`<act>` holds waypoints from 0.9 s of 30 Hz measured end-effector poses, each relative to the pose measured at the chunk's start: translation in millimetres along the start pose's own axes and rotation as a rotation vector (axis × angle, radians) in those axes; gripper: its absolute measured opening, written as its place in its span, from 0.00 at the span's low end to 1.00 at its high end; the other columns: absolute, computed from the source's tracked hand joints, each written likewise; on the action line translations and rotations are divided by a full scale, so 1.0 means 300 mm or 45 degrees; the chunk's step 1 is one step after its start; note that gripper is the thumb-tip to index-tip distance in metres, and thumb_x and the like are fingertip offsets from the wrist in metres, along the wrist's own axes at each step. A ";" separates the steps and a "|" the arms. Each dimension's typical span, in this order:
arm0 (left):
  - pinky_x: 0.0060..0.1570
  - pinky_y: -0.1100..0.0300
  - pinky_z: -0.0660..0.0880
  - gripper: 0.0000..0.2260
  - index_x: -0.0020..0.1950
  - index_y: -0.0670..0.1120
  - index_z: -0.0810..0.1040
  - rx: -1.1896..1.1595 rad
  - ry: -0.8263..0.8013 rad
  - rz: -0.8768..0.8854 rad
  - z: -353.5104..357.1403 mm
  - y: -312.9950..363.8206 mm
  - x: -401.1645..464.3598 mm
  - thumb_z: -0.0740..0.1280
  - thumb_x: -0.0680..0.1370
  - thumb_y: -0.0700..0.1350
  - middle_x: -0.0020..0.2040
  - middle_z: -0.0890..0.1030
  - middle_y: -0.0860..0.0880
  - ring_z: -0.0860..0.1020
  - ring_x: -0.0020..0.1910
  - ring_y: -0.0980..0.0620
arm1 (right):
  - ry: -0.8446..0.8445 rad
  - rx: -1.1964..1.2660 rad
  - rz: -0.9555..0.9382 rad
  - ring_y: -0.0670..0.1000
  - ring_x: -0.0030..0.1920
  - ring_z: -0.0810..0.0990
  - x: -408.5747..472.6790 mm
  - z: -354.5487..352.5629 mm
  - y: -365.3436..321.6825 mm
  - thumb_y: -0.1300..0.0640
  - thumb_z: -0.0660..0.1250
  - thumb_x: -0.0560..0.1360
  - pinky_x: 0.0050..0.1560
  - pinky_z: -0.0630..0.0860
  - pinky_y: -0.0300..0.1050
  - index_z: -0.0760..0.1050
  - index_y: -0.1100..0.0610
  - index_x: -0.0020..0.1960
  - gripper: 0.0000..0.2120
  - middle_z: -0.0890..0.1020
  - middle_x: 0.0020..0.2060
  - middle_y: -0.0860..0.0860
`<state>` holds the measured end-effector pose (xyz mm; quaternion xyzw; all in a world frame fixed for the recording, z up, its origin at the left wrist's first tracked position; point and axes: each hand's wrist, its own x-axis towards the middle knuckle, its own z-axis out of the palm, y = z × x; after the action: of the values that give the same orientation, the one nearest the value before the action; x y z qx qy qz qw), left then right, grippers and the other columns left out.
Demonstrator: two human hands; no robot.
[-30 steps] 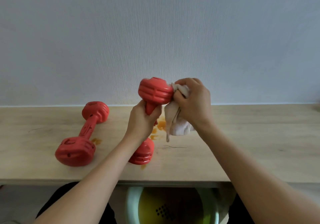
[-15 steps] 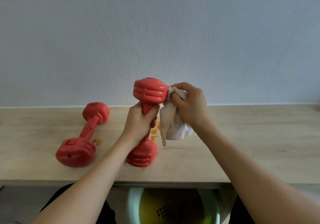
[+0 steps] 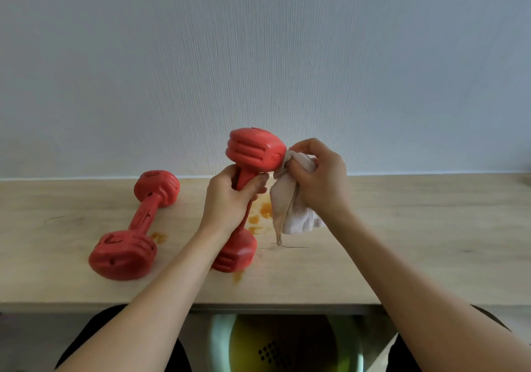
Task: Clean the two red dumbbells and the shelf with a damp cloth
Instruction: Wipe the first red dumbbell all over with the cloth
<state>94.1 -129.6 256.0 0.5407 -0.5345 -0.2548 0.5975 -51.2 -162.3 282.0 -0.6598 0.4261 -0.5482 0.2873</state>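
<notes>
Two red dumbbells show in the head view, the only view given. One dumbbell (image 3: 244, 202) stands nearly upright, its lower head resting on the wooden shelf (image 3: 402, 242) and its upper head tilted a little to the right. The left hand (image 3: 230, 199) is wrapped round its narrow grip, fingers curled tight. The right hand (image 3: 319, 179) is bunched round a pale cloth (image 3: 290, 208) and presses a fold of it against the right face of the upper head; the loose end hangs down to the shelf.

To do this step well, I judge the left hand should hold the grip firm and turn it bit by bit, so each ribbed face comes under the cloth. The grooves in the head will want a fingertip pushed into them through the cloth, not only a flat rub. The lower head should stay planted so the weight does not tip.

The second dumbbell (image 3: 135, 228) lies flat to the left, well apart from both hands, one head near the wall (image 3: 258, 55) and one towards the shelf's front edge. Both look like matt moulded plastic or rubber, with blocky, ridged heads. The cloth looks soft and limp. Orange stains (image 3: 265, 209) mark the smooth, light-grained wood between the upright dumbbell and the cloth, with smaller spots near both dumbbells. Below the shelf edge a pale green basin (image 3: 284, 345) shows.
</notes>
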 end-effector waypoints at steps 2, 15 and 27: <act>0.41 0.55 0.78 0.02 0.46 0.48 0.75 0.057 -0.034 0.020 0.008 -0.003 0.001 0.67 0.77 0.44 0.38 0.81 0.49 0.81 0.33 0.56 | 0.026 -0.080 -0.042 0.50 0.44 0.80 -0.006 0.000 -0.008 0.63 0.67 0.72 0.44 0.75 0.41 0.76 0.53 0.43 0.06 0.81 0.43 0.51; 0.27 0.69 0.68 0.06 0.48 0.43 0.70 0.329 0.067 0.107 0.035 -0.017 0.009 0.64 0.78 0.45 0.32 0.76 0.52 0.75 0.25 0.62 | 0.157 -0.141 -0.247 0.39 0.40 0.72 -0.014 0.034 -0.050 0.62 0.67 0.74 0.43 0.65 0.25 0.73 0.55 0.39 0.07 0.73 0.46 0.51; 0.28 0.66 0.66 0.06 0.46 0.45 0.69 0.268 0.041 0.063 0.041 -0.024 0.014 0.65 0.78 0.45 0.32 0.76 0.51 0.73 0.24 0.60 | 0.197 -0.233 -0.389 0.41 0.39 0.72 0.006 0.053 -0.078 0.65 0.65 0.73 0.42 0.68 0.31 0.73 0.60 0.38 0.05 0.74 0.44 0.53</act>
<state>86.2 -139.8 248.8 0.5912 -0.5617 -0.1739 0.5520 -29.9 -154.3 298.9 -0.6960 0.3898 -0.5936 0.1059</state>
